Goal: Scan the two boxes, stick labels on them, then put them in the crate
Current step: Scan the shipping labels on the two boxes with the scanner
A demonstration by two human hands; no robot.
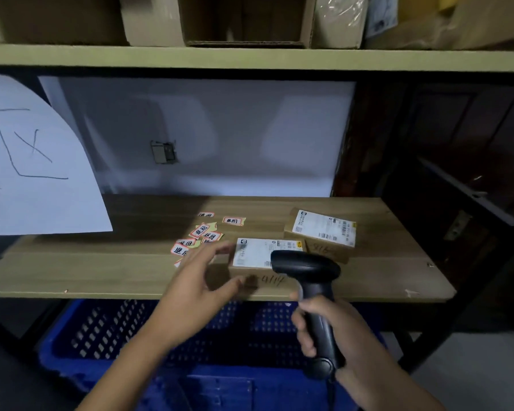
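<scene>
**Inspector:** State where the boxes are.

**Me:** The near box [258,259] lies flat on the wooden shelf [101,262], at its front edge, shipping sheet up. The far box [321,234] sits just behind it to the right, also sheet up. I judge that neither carries a sticker yet.

**Inspector:** Your hands?

**Me:** My right hand [318,327] is wrapped tight round the handle of the scanner [309,280], head aimed down at the near box's barcode. My left hand [199,286] is spread, holding nothing, fingers reaching the box's left side, likely to steady it.

**Inspector:** Surroundings?

**Me:** Loose stickers [201,232] lie scattered left of the boxes, within reach. The blue crate [107,330] waits below the shelf, directly under my hands.
</scene>
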